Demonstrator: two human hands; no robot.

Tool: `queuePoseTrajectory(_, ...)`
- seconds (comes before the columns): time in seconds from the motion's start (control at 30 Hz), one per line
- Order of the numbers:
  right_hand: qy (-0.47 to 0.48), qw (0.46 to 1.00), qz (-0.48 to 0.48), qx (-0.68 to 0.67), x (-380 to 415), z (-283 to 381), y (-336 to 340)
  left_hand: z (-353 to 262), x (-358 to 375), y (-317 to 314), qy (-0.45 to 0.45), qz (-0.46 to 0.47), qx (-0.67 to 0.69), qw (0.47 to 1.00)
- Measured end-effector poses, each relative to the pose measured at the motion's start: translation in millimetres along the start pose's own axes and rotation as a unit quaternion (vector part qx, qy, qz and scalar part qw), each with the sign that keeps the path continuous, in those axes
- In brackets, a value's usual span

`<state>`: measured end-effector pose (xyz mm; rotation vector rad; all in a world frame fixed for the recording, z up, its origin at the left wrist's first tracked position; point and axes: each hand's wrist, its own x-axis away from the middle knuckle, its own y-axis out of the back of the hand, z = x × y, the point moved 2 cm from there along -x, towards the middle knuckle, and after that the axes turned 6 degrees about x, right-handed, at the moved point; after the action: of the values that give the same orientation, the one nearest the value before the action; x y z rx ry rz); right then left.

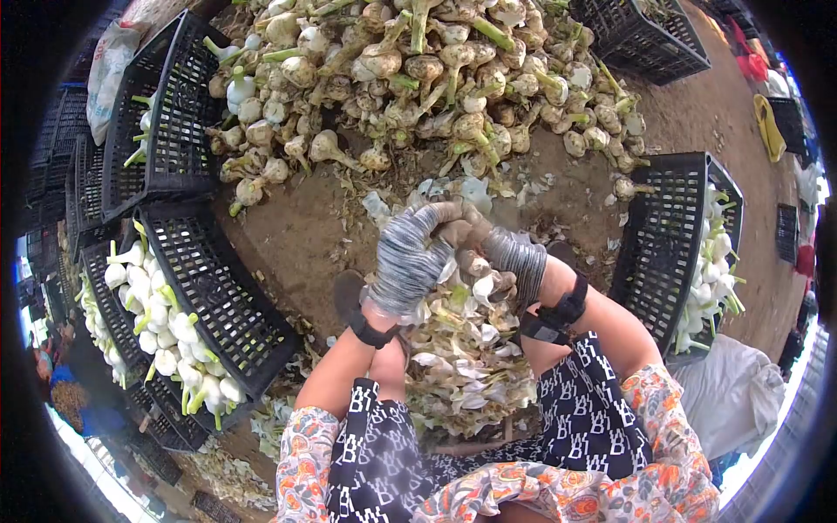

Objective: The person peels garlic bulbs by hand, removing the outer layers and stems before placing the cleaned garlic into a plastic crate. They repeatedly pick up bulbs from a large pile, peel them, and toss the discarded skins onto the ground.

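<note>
My left hand (408,261), in a grey striped work glove with brownish fingertips, is closed, its fingers curled inward. Against it presses my right hand (504,244), gloved the same way and also closed. The fingers of both meet over the ground between my knees, and whatever they grip is hidden; I cannot tell what it is. Right below them show a few garlic bulbs (490,285). Under these, a thick heap of pale garlic skins (466,366) lies between my legs.
Ahead lies a large pile of untrimmed garlic (453,78). Black crates of white, trimmed garlic stand at the left (214,292) and right (658,248). Another black crate (181,113) is at the upper left, one more (649,39) at the upper right. A white sack (732,392) sits by my right side.
</note>
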<state>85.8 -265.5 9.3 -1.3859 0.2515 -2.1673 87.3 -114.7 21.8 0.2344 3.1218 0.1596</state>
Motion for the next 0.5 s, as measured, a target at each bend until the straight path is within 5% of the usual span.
queuePoseTrajectory(0.13,0.034,0.986,-0.165,-0.013,5.0,27.0,13.6,17.0,2.8,5.4,-0.101,0.020,-0.261,0.960)
queuePoseTrajectory(0.17,0.231,0.901,-0.290,0.225,-17.2,21.4,50.4,22.4,5.8,6.2,-0.065,0.048,-0.266,0.961)
queuePoseTrajectory(0.2,0.303,0.813,-0.337,0.365,-25.5,24.4,73.1,25.3,11.4,6.9,-0.030,0.074,-0.271,0.959)
queuePoseTrajectory(0.23,0.235,0.814,-0.414,0.333,-38.0,28.9,89.6,29.5,17.1,7.8,0.005,0.102,-0.275,0.956)
queuePoseTrajectory(0.27,0.225,0.717,-0.496,0.434,-42.9,34.0,93.3,40.3,22.4,9.8,0.022,0.120,-0.362,0.924)
queuePoseTrajectory(0.3,0.208,0.603,-0.566,0.522,-46.9,35.6,94.5,58.5,25.0,11.5,0.048,0.090,-0.279,0.955)
queuePoseTrajectory(0.37,0.185,0.685,-0.537,0.457,-49.7,41.2,87.0,51.4,15.1,11.6,0.099,0.029,-0.103,0.989)
queuePoseTrajectory(0.4,0.173,0.722,-0.518,0.424,-50.4,43.4,85.1,42.2,15.5,13.0,0.052,0.047,-0.252,0.965)
queuePoseTrajectory(0.5,0.340,0.695,-0.483,0.411,-61.9,29.2,100.3,50.1,0.5,9.6,0.138,-0.025,-0.056,0.989)
